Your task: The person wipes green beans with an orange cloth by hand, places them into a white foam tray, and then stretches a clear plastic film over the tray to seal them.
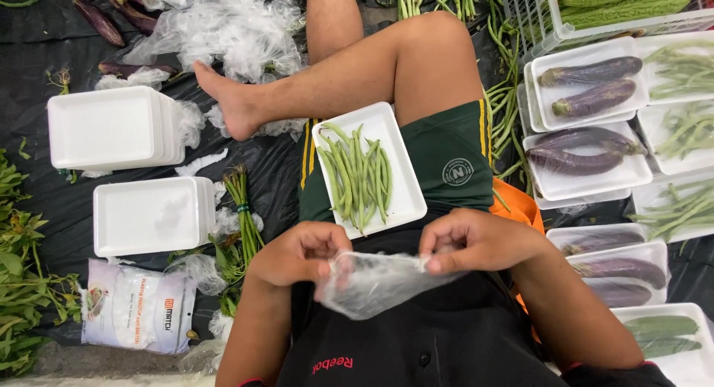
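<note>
Both hands were at lap level w/ a thin clear plastic bag (372, 281) between them. Left hand (301, 253) was closed, pinching the bag's left edge; right hand (476, 242) was closed, pinching the right top edge. Bag's long axis ran left-right, sagging toward the body; mouth side not clear. To do it well, prob rub the film layers apart at one edge, keep it taut. Foam tray (401, 201) of green beans (357, 175) sat on the thigh just beyond, beans pointing roughly away from the body.
</note>
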